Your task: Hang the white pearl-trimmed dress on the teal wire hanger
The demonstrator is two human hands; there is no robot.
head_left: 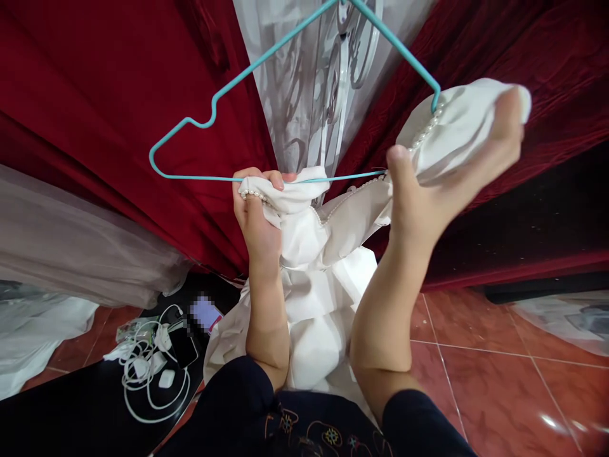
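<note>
A white dress (311, 292) with pearl-beaded edging hangs in front of me from a light blue hanger (273, 52). My left hand (257, 209) is closed on one white shoulder piece (295, 193) of the dress, at the hanger's lower bar. The hanger's left end is bare. Its right end goes into the other white shoulder piece (469, 120), whose beaded edge lies by the hanger arm. My right hand (432, 184) is beside that piece, thumb and fingers spread wide around the cloth. Some of its fingertips are hidden behind the fabric.
Dark red curtains (118, 95) hang on both sides, with sheer white cloth (295, 82) between them. At lower left, a black surface (71, 412) carries tangled white cables (137, 374), a phone (184, 346) and a charger case. Red tiles (480, 374) cover the floor at right.
</note>
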